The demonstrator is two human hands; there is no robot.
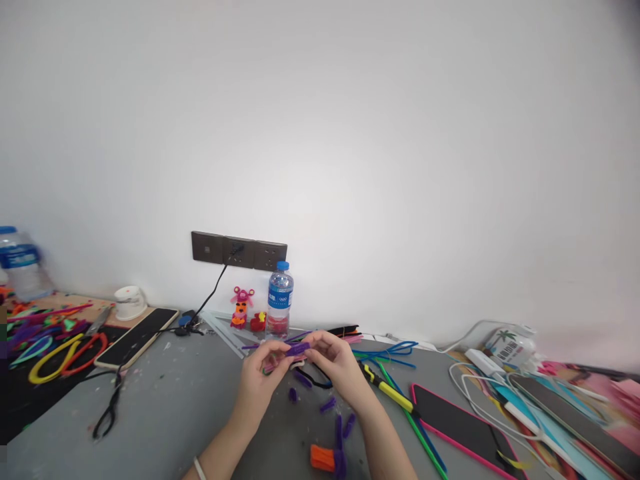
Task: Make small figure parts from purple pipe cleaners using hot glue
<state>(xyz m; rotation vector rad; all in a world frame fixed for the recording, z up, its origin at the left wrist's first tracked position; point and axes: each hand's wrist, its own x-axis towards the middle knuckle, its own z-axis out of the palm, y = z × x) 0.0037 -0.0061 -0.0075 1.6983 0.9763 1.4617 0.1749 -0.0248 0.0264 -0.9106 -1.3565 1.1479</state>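
Note:
Between the fingertips of my left hand (265,373) and my right hand (334,363) is a short piece of purple pipe cleaner (299,349). Both hands pinch it, one at each end, above the grey table. Under and between my forearms lie several loose purple pieces (329,404). Closer to me an orange block of pipe cleaner (323,458) touches an upright purple piece (339,460). Behind my fingers are more pipe cleaners, pink and black, partly hidden by the hands.
A water bottle (280,300) and a small pink-orange figure (241,308) stand by the wall. To the right lie a yellow cutter knife (390,392), a pink-edged tablet (463,430) and white cables. At left are a phone (137,339), a black cord and scissors (99,321).

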